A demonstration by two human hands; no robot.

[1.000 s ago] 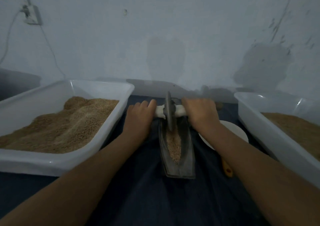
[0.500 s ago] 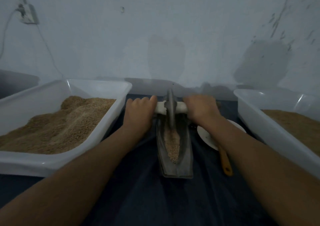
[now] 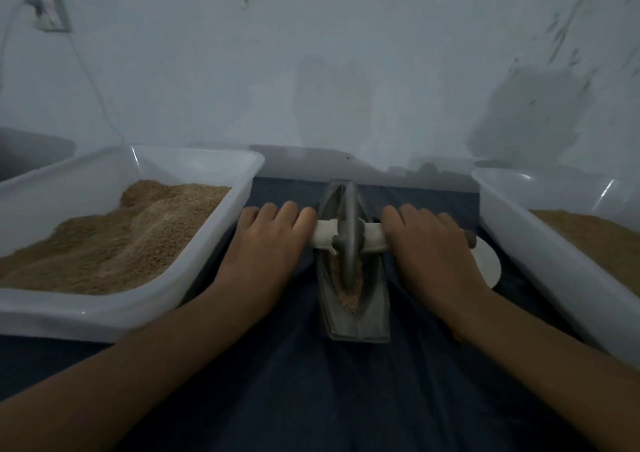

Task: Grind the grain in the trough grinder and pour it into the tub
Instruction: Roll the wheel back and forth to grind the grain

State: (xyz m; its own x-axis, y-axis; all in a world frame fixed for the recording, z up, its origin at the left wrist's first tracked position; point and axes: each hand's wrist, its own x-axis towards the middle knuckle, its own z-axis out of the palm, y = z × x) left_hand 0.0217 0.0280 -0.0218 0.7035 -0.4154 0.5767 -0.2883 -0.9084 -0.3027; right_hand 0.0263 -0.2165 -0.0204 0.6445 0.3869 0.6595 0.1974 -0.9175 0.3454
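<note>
Out beyond my left grip sits the big tub, heaped with brown meal against its far side, and a second tub lies out past my right grip, holding a flatter layer; I cannot tell from here which of them is meant to take this batch. Between my grips stands the trough grinder on the dark cloth, its wheel upright in the groove. My fingers lie over the white axle on either side, pressing down rather than clenched round it. The grain sits in the trough just nearer me than the wheel, looking coarse, so I judge the grinding is under way and the pouring not yet begun.
</note>
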